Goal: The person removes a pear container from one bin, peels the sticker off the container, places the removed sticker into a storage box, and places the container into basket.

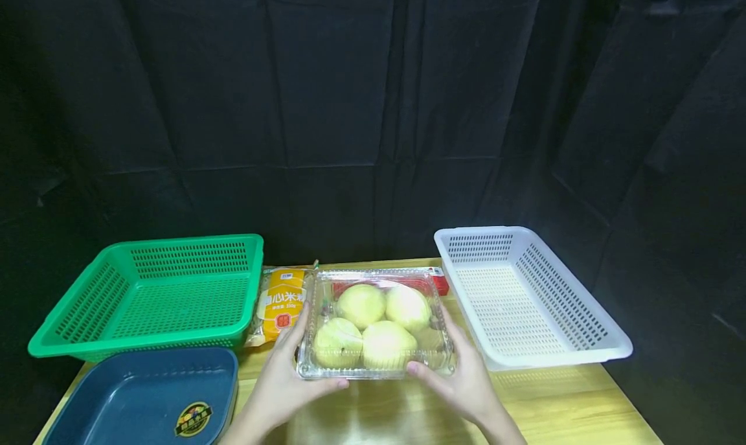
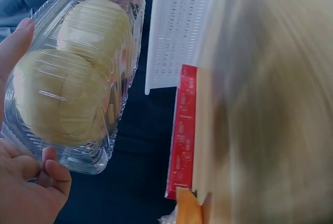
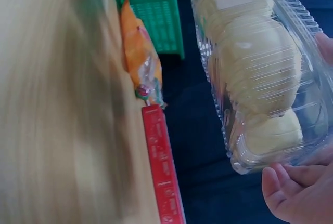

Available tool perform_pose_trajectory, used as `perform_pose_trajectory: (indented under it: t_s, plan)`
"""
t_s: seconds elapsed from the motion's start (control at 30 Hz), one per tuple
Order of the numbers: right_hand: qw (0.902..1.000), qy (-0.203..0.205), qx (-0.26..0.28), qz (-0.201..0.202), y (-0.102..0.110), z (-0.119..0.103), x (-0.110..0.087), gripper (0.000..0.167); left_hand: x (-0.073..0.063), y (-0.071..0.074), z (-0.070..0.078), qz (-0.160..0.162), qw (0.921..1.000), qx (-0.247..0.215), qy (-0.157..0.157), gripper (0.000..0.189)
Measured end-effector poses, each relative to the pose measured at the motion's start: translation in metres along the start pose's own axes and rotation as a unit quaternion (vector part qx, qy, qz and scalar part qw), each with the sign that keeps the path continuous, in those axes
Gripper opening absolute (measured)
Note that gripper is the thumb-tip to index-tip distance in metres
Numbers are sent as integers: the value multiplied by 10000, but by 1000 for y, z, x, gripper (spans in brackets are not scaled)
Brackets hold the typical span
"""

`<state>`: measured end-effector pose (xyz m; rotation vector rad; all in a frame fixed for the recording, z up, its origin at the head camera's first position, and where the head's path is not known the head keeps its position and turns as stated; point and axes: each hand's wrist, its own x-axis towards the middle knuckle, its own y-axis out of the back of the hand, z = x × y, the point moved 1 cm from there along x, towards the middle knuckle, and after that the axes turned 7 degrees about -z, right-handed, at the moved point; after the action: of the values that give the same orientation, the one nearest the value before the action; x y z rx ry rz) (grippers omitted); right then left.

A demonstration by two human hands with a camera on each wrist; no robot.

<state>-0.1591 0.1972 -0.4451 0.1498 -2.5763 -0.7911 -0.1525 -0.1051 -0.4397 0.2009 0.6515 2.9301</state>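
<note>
Both hands hold a clear plastic clamshell box (image 1: pixel 381 373) in the middle of the head view. Several pale yellow round fruits (image 1: pixel 361 306) lie inside it. My left hand (image 1: pixel 290 374) grips the box's left side, thumb along the front edge. On the opposite side, my right hand (image 1: pixel 460 375) grips it in the same way. From the left wrist, the box (image 2: pixel 96 166) appears raised above the wooden table, with left-hand fingers (image 2: pixel 57 174) curled at its lower corner. Right-hand fingers (image 3: pixel 283 180) curl at the other end in the right wrist view.
A green basket (image 1: pixel 253 257) stands at the left, behind a dark blue basin (image 1: pixel 230 374). A white basket (image 1: pixel 606 354) is on the right. Between the baskets lie a yellow-labelled bag (image 1: pixel 282 302) and a red box (image 1: pixel 441 283), partly hidden. Black cloth (image 1: pixel 350 108) hangs behind the table (image 1: pixel 559 406).
</note>
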Motion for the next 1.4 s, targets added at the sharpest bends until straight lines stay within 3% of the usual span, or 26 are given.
perform_pose_trajectory:
  t_s: [0.53,0.9,1.4]
  plan:
    - [9998,-194,45,18,7,-21,4,108,-3,13,18,-3,9997,201,123,130]
    - [9997,-199,-141,55,1,-29,12,108,-2,20,11,105,9994,321,-65,130]
    - [9999,-40,136,-26,-15,-32,26,108,-4,41,6,37,9981,599,-157,127]
